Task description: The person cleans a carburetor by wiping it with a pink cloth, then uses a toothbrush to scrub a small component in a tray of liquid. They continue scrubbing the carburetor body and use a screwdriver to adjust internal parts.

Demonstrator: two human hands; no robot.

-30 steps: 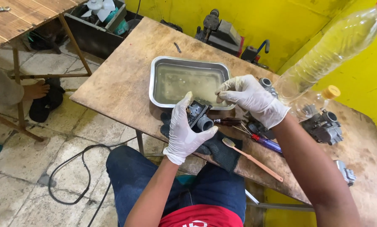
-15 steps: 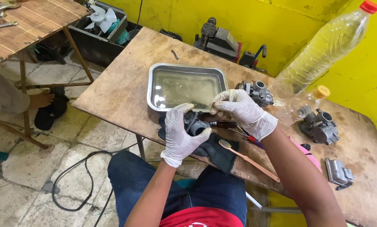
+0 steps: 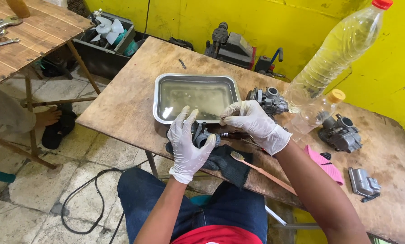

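Gripping carburetor (image 3: 204,135) w/ gloved left hand (image 3: 187,144), steadied over black cloth (image 3: 225,161).
Right hand (image 3: 252,123) pinches a small part at its top, just by metal tray (image 3: 159,97) of liquid, prob. for rinsing.

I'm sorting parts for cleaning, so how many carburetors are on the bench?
3: one in the left hand, carburetor; one beside the metal tray at; one right of the bottles at.

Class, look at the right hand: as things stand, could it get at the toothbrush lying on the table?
Probably yes. The toothbrush lies uncovered on the table, just below the right hand, with nothing between them. That hand only rests by the carburetor.
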